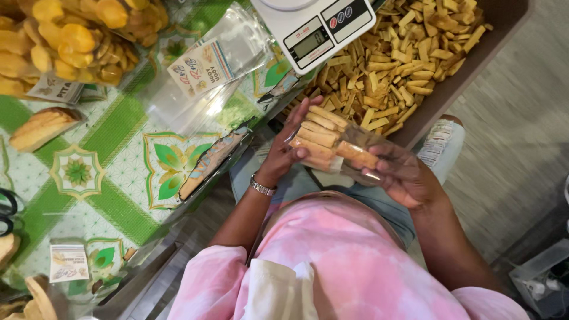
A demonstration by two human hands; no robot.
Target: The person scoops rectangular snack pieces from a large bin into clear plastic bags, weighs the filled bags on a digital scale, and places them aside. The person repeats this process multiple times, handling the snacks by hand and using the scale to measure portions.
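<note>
1. The left hand (284, 151) is raised in front of the body, palm turned inward, fingers extended and pressed forward.
2. A metal wristband is worn on the left wrist.
3. The right hand (403, 175) is held opposite, fingers curled in a grip; the fingertips are partly blurred, seemingly pinched.
4. Both forearms are bent at the elbows and angled toward each other.

Clear stick-filled bag (332, 139), grey scale screen (309, 40)

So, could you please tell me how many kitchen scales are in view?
1: a white digital scale at the top edge, between the patterned table and the tray of snack sticks; others may lie out of view.
</note>
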